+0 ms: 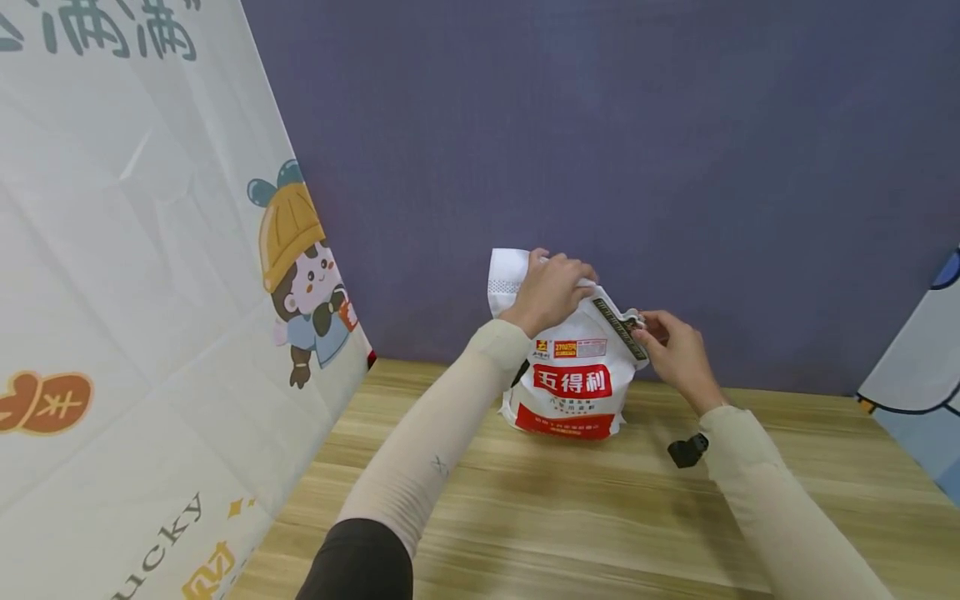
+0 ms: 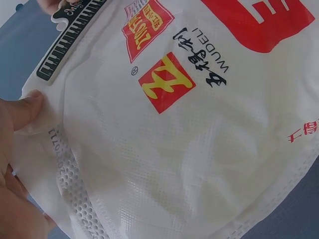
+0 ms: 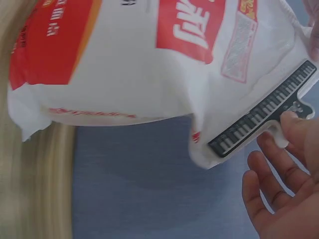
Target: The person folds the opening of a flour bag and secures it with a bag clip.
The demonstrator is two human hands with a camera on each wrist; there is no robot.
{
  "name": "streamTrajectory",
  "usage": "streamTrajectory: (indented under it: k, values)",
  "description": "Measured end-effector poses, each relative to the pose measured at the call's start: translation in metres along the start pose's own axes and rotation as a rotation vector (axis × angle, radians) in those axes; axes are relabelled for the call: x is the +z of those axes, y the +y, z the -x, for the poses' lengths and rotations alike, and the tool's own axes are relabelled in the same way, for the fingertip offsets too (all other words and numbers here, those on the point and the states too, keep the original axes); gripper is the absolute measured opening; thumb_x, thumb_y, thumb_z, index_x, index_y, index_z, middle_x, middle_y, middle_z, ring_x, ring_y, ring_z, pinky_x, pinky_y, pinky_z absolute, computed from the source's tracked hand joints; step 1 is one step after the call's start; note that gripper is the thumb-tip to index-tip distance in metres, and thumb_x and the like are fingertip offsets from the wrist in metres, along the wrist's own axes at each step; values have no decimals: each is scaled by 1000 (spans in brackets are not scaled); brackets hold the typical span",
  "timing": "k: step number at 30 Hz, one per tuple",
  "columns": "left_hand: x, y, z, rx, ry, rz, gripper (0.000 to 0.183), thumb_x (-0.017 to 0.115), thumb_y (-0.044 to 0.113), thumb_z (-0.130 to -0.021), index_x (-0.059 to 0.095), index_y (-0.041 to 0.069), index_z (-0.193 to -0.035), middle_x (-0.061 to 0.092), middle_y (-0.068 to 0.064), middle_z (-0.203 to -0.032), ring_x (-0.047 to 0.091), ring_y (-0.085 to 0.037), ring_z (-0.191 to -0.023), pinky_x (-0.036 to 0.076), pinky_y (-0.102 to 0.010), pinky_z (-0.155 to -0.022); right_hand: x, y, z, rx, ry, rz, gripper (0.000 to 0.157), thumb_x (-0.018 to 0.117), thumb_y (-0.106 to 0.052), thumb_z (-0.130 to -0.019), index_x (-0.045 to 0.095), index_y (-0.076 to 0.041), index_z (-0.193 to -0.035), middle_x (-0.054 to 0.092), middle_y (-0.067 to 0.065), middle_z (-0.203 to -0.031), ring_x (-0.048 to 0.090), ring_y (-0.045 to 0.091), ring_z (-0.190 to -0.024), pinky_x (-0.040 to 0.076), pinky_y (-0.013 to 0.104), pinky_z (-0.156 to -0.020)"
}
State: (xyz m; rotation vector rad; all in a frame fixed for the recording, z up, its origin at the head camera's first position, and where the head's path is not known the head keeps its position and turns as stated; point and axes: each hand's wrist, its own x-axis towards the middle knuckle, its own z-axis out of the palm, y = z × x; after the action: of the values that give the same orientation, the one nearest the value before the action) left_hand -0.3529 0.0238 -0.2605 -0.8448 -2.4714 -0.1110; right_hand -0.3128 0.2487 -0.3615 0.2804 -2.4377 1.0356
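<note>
A white flour bag point(image 1: 573, 404) with red printed panels stands upright on the wooden table, close to the back wall. My left hand point(image 1: 551, 292) grips its folded top edge, with the thumb point(image 2: 29, 107) pressed on the front of the bag. A bag clip point(image 3: 266, 109), black and white with a piano-key pattern, lies slantwise across the top right corner of the bag. At the clip's handle, my right hand point(image 1: 678, 352) pinches between thumb and index finger, while its other fingers point(image 3: 254, 186) stay loosely bent below.
The wooden tabletop point(image 1: 600, 508) runs up to a dark blue-grey backdrop point(image 1: 637, 150). To the left hangs a white sheet point(image 1: 150, 275) with cartoon prints. A black wrist camera point(image 1: 687, 451) sticks out beside the right wrist.
</note>
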Motion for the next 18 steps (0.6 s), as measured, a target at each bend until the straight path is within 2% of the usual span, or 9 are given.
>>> streamTrajectory:
  k: [3,7,9,11,18]
  values:
    - [1,0,-1,5,19,18,26,60,39,-103,71,32,-125,73,14,-125,64,-9,-113,28,-47,-119,0,8,6,-4,24,-21,38,61,-25,-104,62,-1,-133,70,21,-113,66,30,-98,52,26,-78]
    - [2,-1,-1,16,52,53,26,61,36,-103,69,30,-127,73,14,-125,64,-10,-112,28,-47,-119,0,17,12,-18,94,-50,32,62,-25,-104,66,-3,-127,72,18,-109,60,7,-90,44,11,-73]
    - [1,-1,0,21,75,61,25,61,34,-103,68,30,-127,73,13,-126,64,-11,-111,29,-47,-118,0,22,15,-19,129,-54,28,62,-23,-104,68,-4,-123,72,17,-106,56,-2,-85,43,11,-69]
    - [1,-2,0,22,102,60,24,60,32,-104,67,30,-127,73,13,-126,64,-11,-111,30,-46,-118,-1,25,17,-13,144,-62,26,61,-22,-104,70,-4,-119,72,17,-103,54,-4,-79,43,13,-66]
    - [-3,-2,7,33,235,55,21,58,24,-105,69,27,-123,73,10,-124,64,-12,-118,33,-42,-119,-7,33,30,26,95,-71,23,59,-23,-105,71,-6,-115,72,17,-102,56,2,-73,44,21,-59]
